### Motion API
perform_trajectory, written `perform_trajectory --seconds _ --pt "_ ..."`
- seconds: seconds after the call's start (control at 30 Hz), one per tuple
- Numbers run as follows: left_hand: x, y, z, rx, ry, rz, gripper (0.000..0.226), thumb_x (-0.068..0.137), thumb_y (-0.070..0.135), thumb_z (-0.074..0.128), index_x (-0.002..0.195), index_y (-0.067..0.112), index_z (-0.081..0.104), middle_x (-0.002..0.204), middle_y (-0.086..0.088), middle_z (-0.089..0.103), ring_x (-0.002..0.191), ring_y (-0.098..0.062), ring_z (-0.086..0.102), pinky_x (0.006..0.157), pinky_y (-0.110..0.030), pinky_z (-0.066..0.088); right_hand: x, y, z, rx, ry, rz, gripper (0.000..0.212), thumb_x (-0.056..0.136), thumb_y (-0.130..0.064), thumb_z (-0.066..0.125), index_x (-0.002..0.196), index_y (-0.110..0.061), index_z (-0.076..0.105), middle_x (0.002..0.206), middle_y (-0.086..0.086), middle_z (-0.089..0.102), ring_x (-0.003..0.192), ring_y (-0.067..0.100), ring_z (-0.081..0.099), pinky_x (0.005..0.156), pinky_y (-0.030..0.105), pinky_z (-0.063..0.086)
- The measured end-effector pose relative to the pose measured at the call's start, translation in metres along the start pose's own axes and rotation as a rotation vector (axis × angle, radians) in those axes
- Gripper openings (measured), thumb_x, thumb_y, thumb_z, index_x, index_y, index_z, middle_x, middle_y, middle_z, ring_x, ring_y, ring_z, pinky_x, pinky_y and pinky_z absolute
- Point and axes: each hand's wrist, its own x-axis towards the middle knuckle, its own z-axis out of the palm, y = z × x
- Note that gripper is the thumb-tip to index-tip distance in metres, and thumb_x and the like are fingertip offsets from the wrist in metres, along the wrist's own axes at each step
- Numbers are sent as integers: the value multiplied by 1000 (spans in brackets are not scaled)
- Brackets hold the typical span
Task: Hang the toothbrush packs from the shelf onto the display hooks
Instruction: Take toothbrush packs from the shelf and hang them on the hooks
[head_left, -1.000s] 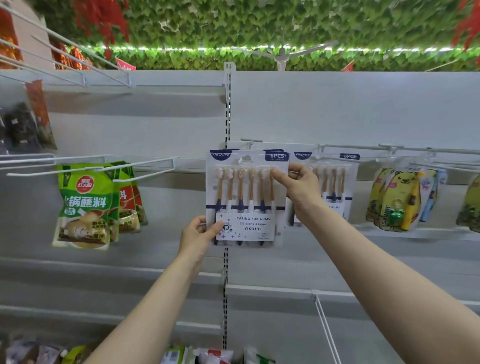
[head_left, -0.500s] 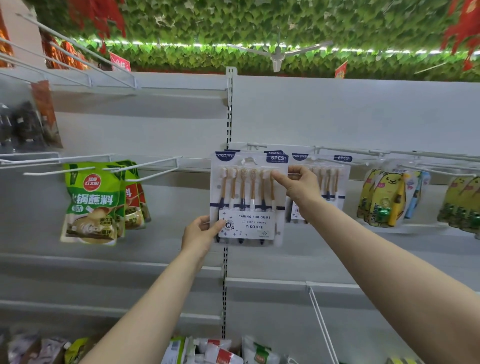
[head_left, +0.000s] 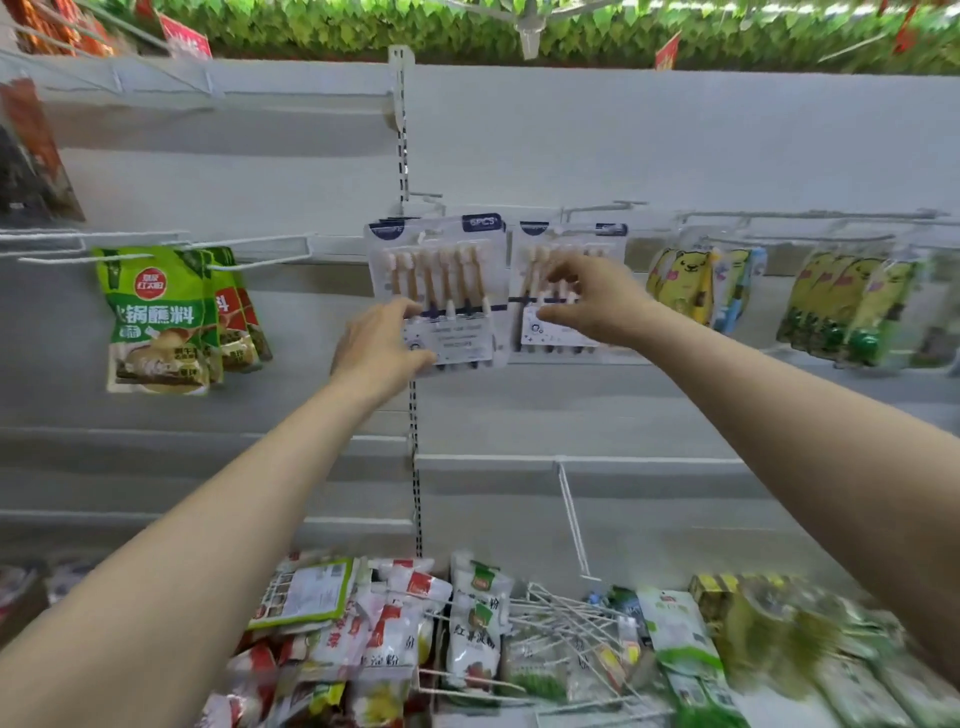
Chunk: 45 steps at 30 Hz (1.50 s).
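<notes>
1. Hanging upright at a white wire hook (head_left: 428, 197), the clear-fronted six-toothbrush card pack (head_left: 441, 270) sits just right of the left hand (head_left: 376, 345), which pinches its lower-left corner.
2. Right hand (head_left: 589, 301), spread and empty, hovers before the neighbouring toothbrush pack (head_left: 571, 236).

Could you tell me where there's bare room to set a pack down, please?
The white ledge below the toothbrush packs, right of the slotted upright, looks bare. Below it, pouches and loose hooks crowd together.

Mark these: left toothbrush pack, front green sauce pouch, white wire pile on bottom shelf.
left toothbrush pack (head_left: 445, 269), head view, brush heads.
front green sauce pouch (head_left: 156, 317), head view, printed front.
white wire pile (head_left: 571, 621), head view, middle of the tangle.
</notes>
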Motion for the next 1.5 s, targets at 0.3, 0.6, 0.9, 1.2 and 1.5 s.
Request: perform_trajectory --seconds 0.3,0.6,0.9,1.2,1.5 --pt "-55 186 52 75 -36 170 61 86 44 71 137 18 51 139 -5 56 128 -27 50 105 -47 45 -118 113 -115 -231 11 -33 53 89 -45 68 133 -18 55 134 9 53 120 28 52 88 35 41" --pt "-111 397 158 -40 -145 310 58 87 49 68 132 15 57 133 -7 60 123 -28 54 100 -42 47 -245 280 -239 -294 42 165 50 93 -48 61 133 -20 55 133 9 53 122 30 53 94 37 44" --pt "-129 576 258 -84 -315 484 55 89 48 66 132 15 57 135 -8 59 125 -28 54 102 -40 45 -330 432 -342 -322 71 384 51 92 -49 62 132 -18 56 129 9 54 116 27 55 93 37 44" --pt "-112 747 396 -176 -375 652 54 89 48 66 132 17 55 133 -5 60 123 -26 54 100 -41 46 -373 603 -415 -413 86 534 50 93 -48 61 133 -17 56 134 8 55 121 27 53 97 38 44" --pt "-87 949 546 -300 -449 758 52 88 47 66 129 16 58 130 -3 62 117 -24 57 96 -39 48 -396 799 -527 -495 80 675 53 94 -48 60 136 -16 54 137 8 54 123 25 52 101 41 45"
